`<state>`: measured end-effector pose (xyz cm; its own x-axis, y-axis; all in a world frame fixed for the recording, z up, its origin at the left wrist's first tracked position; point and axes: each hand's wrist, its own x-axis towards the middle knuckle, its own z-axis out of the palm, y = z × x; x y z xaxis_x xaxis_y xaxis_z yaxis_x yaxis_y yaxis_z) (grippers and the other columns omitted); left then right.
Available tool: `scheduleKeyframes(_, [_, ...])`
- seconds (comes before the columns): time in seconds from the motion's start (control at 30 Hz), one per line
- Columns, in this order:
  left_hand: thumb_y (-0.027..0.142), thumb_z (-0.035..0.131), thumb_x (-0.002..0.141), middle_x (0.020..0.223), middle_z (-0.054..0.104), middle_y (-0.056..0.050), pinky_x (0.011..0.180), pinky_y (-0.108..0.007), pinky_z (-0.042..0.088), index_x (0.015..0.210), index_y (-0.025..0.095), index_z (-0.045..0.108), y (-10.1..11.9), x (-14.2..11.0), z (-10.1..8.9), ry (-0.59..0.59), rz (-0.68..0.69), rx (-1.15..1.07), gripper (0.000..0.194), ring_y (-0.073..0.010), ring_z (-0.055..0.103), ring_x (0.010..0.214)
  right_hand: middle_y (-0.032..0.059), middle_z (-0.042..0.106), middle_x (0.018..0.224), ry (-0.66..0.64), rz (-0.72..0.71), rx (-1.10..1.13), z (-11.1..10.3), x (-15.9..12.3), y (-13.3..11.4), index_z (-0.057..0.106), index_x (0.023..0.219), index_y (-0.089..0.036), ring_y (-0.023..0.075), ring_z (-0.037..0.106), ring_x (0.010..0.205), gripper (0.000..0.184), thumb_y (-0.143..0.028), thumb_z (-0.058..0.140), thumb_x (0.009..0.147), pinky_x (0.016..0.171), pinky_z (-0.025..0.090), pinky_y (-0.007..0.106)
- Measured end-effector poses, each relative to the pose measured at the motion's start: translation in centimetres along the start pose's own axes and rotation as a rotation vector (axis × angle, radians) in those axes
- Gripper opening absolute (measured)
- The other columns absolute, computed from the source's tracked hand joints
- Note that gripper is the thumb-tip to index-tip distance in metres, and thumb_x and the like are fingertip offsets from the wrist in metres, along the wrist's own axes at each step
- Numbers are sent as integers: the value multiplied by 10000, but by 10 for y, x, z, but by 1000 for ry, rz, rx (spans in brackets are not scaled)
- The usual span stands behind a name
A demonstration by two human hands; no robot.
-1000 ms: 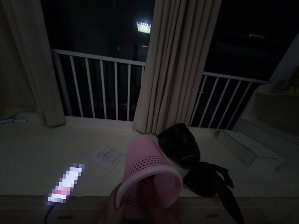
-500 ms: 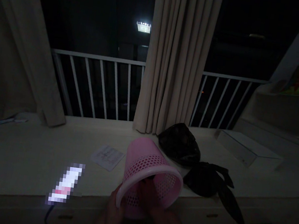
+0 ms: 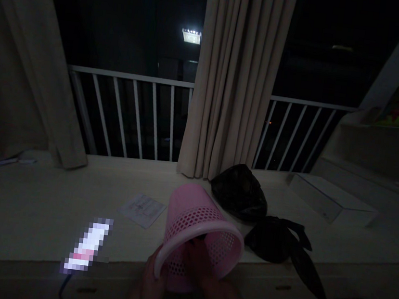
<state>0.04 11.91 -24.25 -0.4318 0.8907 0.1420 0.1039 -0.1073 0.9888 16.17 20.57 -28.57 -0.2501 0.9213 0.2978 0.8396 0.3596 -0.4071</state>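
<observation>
A pink plastic wastebasket (image 3: 193,202), with a band of round holes, lies tilted at the ledge's front edge, its mouth facing me. My left hand (image 3: 153,270) is closed on the left side of its rim. Deep inside the basket is my right hand (image 3: 197,258), dim in shadow, its fingers drawn together at a small dark thing (image 3: 199,238) that I cannot make out. Just right of the basket sit a crumpled black plastic bag (image 3: 239,193) and a knotted black plastic bag (image 3: 272,238), whose loose end hangs over the edge.
A printed paper (image 3: 141,210) lies left of the basket on the pale ledge (image 3: 51,199). A bright, pixelated screen (image 3: 88,246) with a cable is at the front left. A white box (image 3: 331,199) sits at right. Behind are a curtain (image 3: 235,76) and white railings (image 3: 127,111).
</observation>
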Motion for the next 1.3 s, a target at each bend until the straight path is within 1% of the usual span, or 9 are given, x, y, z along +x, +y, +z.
scheduleKeyframes(0.17, [567, 636, 716, 1119, 755, -181, 977, -480, 573, 1128, 134, 702, 1, 3, -3, -17, -6, 16, 601, -359, 711, 1095, 64, 684, 1283, -49, 17, -7, 5, 2, 3, 701, 1284, -360, 311, 568, 1249, 450, -294, 455, 913, 1084, 420, 419])
scheduleKeyframes(0.27, [560, 643, 696, 1118, 755, -186, 973, -470, 577, 1114, 131, 708, 1, 4, -4, -26, 6, 21, 603, -351, 716, 1081, 60, 685, 1282, -46, -14, -12, 6, 2, 5, 699, 1289, -372, 319, 565, 1254, 453, -320, 448, 916, 1066, 435, 412])
scheduleKeyframes(0.37, [538, 639, 698, 1127, 757, -182, 966, -467, 582, 1144, 130, 701, 3, 3, -3, -36, 15, 20, 607, -346, 720, 1074, 59, 680, 1289, -45, -47, -3, 4, 0, 6, 697, 1289, -374, 310, 565, 1254, 447, -326, 448, 921, 1067, 436, 410])
scheduleKeyframes(0.57, [529, 657, 714, 1134, 765, -169, 947, -443, 594, 1173, 138, 699, 4, -1, -2, -38, -8, 18, 604, -338, 725, 1076, 70, 673, 1302, -40, -8, -4, -3, -1, 1, 706, 1269, -357, 306, 563, 1268, 434, -296, 437, 935, 1083, 427, 428])
scheduleKeyframes(0.7, [554, 657, 714, 1144, 766, -172, 967, -452, 583, 1200, 131, 693, 4, 0, -3, -60, -35, 14, 645, -343, 724, 1084, 100, 678, 1283, -49, -39, -29, -3, 1, -3, 732, 1219, -285, 292, 585, 1225, 403, -274, 442, 940, 1085, 424, 428])
scheduleKeyframes(0.87, [641, 643, 690, 1155, 760, -193, 954, -444, 585, 1224, 107, 674, 10, 3, -5, -113, -79, 21, 755, -353, 723, 1090, 133, 666, 1280, -61, -36, -47, -6, 1, -5, 705, 1252, -189, 275, 574, 1224, 397, -261, 446, 961, 1112, 401, 426])
scheduleKeyframes(1.07, [649, 637, 678, 1140, 758, -207, 933, -458, 590, 1203, 101, 659, 15, 5, -7, -147, -69, 60, 760, -362, 728, 1062, 151, 655, 1285, -90, -60, -40, -18, 0, -9, 694, 1261, -151, 277, 575, 1212, 403, -234, 416, 982, 1127, 392, 439])
scheduleKeyframes(1.2, [601, 640, 690, 1126, 760, -211, 908, -482, 594, 1215, 111, 647, 9, 4, -4, -126, -48, 103, 718, -363, 735, 1026, 148, 665, 1270, -86, -34, -32, -11, 3, -8, 724, 1195, -166, 268, 587, 1182, 392, -229, 411, 968, 1080, 422, 418])
scheduleKeyframes(1.3, [578, 636, 721, 1104, 766, -198, 890, -464, 603, 1213, 116, 651, 1, 3, -2, -122, -9, 151, 675, -345, 740, 1006, 126, 673, 1260, -64, -18, -27, -3, 3, -4, 720, 1209, -208, 254, 589, 1176, 393, -234, 420, 957, 1064, 430, 401])
